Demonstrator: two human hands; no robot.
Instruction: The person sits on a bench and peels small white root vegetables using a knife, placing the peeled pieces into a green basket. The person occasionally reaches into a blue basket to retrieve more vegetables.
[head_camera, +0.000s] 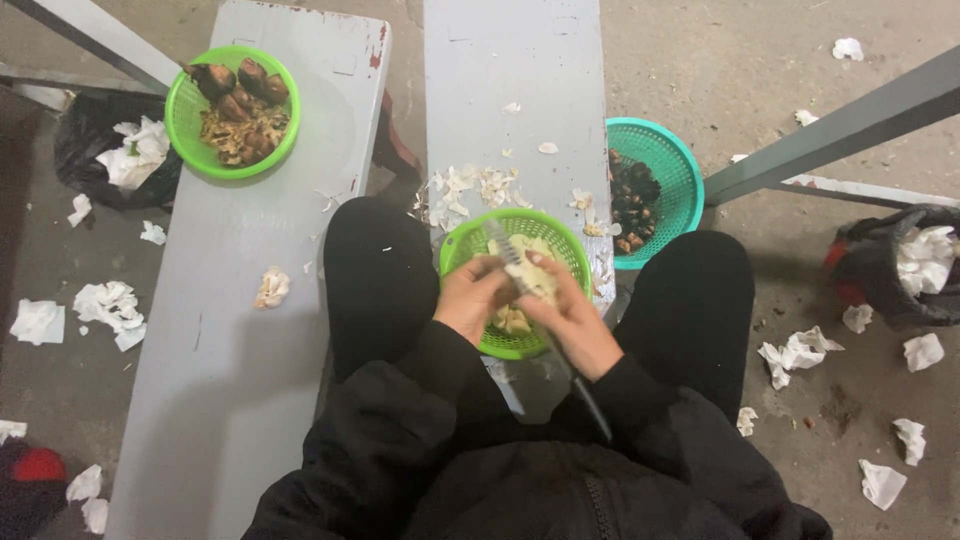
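Note:
My left hand and my right hand meet over a green basket that rests on a grey bench between my knees. Together they grip a pale garlic bulb. The right hand also holds a knife, whose blade points up and left across the bulb. Peeled pale cloves lie in the basket under my hands. My black sleeves and trousers fill the lower middle.
A teal basket with dark pieces sits right of the bench. Another green basket with brown bulbs stands on the left bench. Garlic skins litter the bench. Crumpled paper and black bags lie on the floor.

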